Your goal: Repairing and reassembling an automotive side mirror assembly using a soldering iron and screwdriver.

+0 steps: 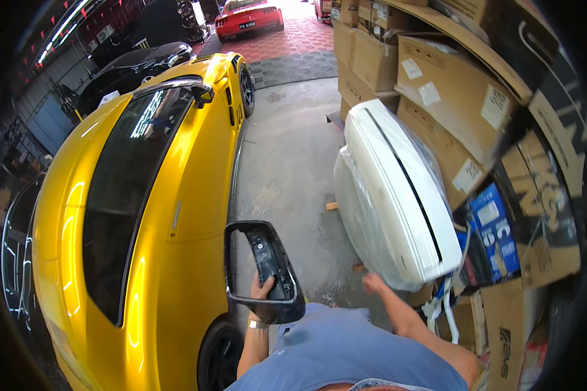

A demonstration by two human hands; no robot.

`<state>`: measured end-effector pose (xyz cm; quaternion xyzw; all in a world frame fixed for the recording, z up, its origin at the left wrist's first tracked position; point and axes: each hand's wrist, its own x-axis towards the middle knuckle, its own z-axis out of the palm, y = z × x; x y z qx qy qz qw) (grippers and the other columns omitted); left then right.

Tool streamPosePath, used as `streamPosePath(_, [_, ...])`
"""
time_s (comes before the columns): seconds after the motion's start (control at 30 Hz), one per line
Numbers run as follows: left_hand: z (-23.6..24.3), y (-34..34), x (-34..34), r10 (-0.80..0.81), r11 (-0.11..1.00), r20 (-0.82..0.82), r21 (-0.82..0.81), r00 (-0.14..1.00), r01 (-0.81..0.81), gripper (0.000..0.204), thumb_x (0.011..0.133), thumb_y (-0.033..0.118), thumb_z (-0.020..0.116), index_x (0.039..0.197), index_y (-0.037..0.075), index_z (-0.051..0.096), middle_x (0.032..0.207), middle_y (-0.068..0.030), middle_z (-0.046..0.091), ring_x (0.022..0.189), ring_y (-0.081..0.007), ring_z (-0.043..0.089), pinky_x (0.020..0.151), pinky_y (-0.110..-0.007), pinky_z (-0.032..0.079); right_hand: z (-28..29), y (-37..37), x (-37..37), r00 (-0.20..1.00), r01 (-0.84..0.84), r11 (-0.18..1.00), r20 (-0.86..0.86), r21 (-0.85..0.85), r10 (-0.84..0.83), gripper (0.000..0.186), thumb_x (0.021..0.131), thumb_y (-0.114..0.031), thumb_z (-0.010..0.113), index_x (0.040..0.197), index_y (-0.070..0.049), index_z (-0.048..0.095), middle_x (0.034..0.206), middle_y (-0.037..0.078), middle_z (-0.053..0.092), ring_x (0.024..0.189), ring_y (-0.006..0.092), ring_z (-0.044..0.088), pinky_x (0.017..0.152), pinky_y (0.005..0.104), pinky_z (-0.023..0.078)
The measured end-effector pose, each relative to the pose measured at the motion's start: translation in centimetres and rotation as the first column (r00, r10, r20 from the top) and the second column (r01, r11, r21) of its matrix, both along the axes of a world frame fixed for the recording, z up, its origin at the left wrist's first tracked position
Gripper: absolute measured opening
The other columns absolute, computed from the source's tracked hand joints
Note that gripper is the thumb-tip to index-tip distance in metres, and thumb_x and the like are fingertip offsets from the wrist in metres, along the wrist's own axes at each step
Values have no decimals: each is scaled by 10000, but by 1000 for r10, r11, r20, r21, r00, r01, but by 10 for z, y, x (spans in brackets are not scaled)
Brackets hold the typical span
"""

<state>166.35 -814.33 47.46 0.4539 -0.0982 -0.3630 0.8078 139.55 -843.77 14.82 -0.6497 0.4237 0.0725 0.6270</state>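
Note:
My left hand (263, 287) grips a black car side-mirror housing (292, 311) from inside its frame. The mirror opening has no glass, and the inner bracket (267, 260) shows through it. The housing is upright in front of my body, beside the flank of a yellow car (195, 260). My right hand (372, 282) hangs at my right with its fingers curled and nothing visible in them. It is nearest to a large white curved panel (398, 195) with a dark slot, partly wrapped in clear plastic.
Stacked cardboard boxes (447, 91) line the right side, with a blue box (496, 231) among them. The car's rear wheel (222, 352) is close at my left. A concrete floor (287, 156) runs ahead to red tiles (300, 39) and a red car (249, 19). A black car (134, 68) stands farther left.

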Motion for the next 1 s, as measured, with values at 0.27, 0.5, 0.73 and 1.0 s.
streamPosePath(0.27, [-22,-199,277,20,999,27,-47,999,-19,481,864,140,696,1273,2,485,1084,-86,640,920,-170,641,796,-317,552,135,-282,403,923,171,970,372,-175,-96,261,938,-241,570,1110,-53,630,836,30,651,677,116,612,588,267,496])
streamPosePath(0.5, [11,-401,515,-77,995,51,69,996,74,466,874,102,675,1281,26,464,1073,-84,630,889,-171,648,756,-321,560,-11,-302,433,980,199,975,-29,100,-197,271,871,-298,611,869,-28,638,744,118,644,612,223,638,547,375,529])
streamPosePath(0.73, [-3,-646,729,-157,987,58,-29,986,159,466,888,103,658,1303,14,467,1082,-72,632,901,-148,637,781,-299,549,-106,-451,553,956,-262,883,-232,-390,181,213,830,-195,575,831,-15,689,727,153,656,598,269,647,539,430,522])
streamPosePath(1.0, [6,-841,941,-80,996,60,35,995,78,459,869,147,691,1265,6,506,1073,-78,643,894,-163,641,795,-305,542,-34,-799,872,967,187,982,-173,-26,-188,167,814,-163,582,794,-5,632,639,113,599,520,208,563,467,380,469])
